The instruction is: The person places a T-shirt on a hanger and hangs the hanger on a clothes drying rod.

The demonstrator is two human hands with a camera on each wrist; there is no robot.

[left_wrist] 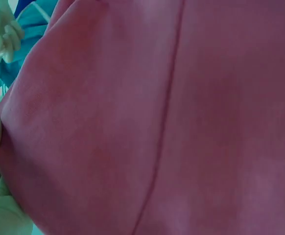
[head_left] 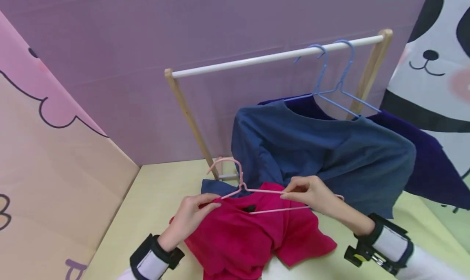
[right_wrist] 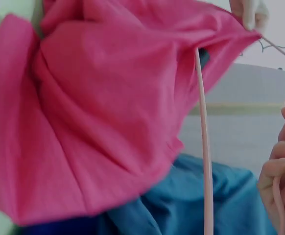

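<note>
A crimson short-sleeved shirt [head_left: 235, 235] hangs in loose folds below a pink hanger [head_left: 241, 181]. My left hand [head_left: 194, 214] pinches the shirt's neckline at the hanger's left arm, whose end is hidden inside the cloth. With thumb and fingertips, my right hand [head_left: 312, 195] grips the hanger's right arm, which lies outside the shirt. The lower bar runs out of the neck opening toward the right. In the right wrist view, the bar [right_wrist: 204, 142] crosses in front of the shirt [right_wrist: 108, 98]. Cloth [left_wrist: 108, 107] fills most of the left wrist view.
Behind my hands stands a clothes rack with a white rail [head_left: 249, 61] and wooden legs [head_left: 192, 123]. A blue-grey shirt [head_left: 315, 145] and a dark navy garment [head_left: 433, 157] hang there on blue hangers [head_left: 323, 74]. Patterned panels flank the pale yellow tabletop [head_left: 154, 190].
</note>
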